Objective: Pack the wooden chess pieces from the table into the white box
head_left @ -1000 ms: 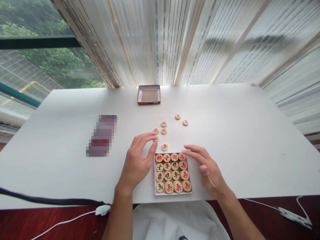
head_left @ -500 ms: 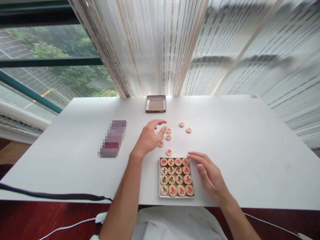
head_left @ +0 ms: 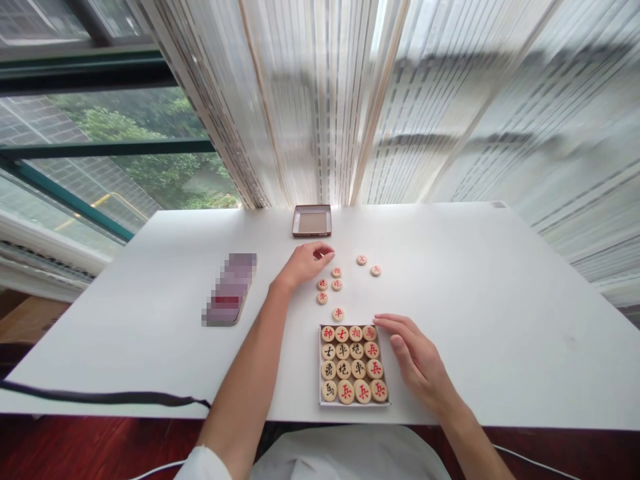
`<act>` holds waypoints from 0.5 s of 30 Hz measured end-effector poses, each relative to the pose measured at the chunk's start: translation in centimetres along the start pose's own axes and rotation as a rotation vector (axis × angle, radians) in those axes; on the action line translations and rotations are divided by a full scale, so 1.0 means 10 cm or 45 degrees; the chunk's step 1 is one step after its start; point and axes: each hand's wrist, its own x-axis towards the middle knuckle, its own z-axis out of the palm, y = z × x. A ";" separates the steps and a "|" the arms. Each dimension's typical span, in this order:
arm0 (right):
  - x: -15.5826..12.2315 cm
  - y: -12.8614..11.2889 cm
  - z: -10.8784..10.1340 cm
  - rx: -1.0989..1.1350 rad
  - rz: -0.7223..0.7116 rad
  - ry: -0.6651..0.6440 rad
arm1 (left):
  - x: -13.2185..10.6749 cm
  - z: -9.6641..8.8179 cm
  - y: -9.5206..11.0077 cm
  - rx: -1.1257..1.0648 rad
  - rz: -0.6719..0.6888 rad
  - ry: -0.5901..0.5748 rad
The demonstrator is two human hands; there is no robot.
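Chess pieces (head_left: 343,351) round, wood-toned; left hand (head_left: 305,260) curled, contents unclear; right hand (head_left: 419,352) loosely outstretched, empty.

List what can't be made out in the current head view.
Head view:
Left hand: its own curl hides whether it holds anything.
Phone-like object: pixelation hides its surface.
Box: top pieces hide anything beneath.
Left white cable: cut off by bottom edge.

A plain white sleeve (head_left: 203,465) stops high on the left arm (head_left: 250,393). Pale grey-white cloth (head_left: 350,453), soft and a bit folded, is worn in the middle. The left hand (head_left: 305,262) and right hand (head_left: 414,355) are bare, and the right arm (head_left: 473,433) too.
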 end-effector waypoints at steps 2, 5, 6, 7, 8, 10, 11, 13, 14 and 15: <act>0.01 0.00 0.00 -0.011 -0.003 0.003 | -0.06 0.01 0.00 0.007 0.011 -0.017; 0.01 0.00 0.01 -0.026 -0.008 0.004 | -0.18 0.01 0.01 0.000 0.034 -0.038; 0.01 0.00 0.01 -0.026 -0.008 0.003 | -0.21 0.01 0.02 -0.005 0.043 -0.041; 0.00 0.00 0.01 -0.026 -0.006 0.001 | -0.25 0.01 0.02 -0.009 0.051 -0.042; 0.00 0.00 0.01 -0.023 -0.001 0.000 | -0.28 0.00 0.02 -0.013 0.058 -0.041; 0.00 -0.02 0.00 -0.011 0.016 -0.006 | -0.34 -0.01 0.01 -0.019 0.072 -0.031; 0.02 -0.04 -0.01 -0.005 0.033 -0.012 | -0.37 -0.01 0.00 -0.022 0.079 -0.025; 0.08 -0.10 -0.07 -0.007 0.069 -0.044 | -0.41 -0.02 -0.01 -0.030 0.107 -0.015; 0.12 -0.13 -0.11 -0.019 0.087 -0.073 | -0.43 -0.02 -0.02 -0.032 0.125 -0.011; 0.19 -0.16 -0.15 -0.039 0.091 -0.108 | -0.44 -0.02 -0.02 -0.033 0.143 -0.007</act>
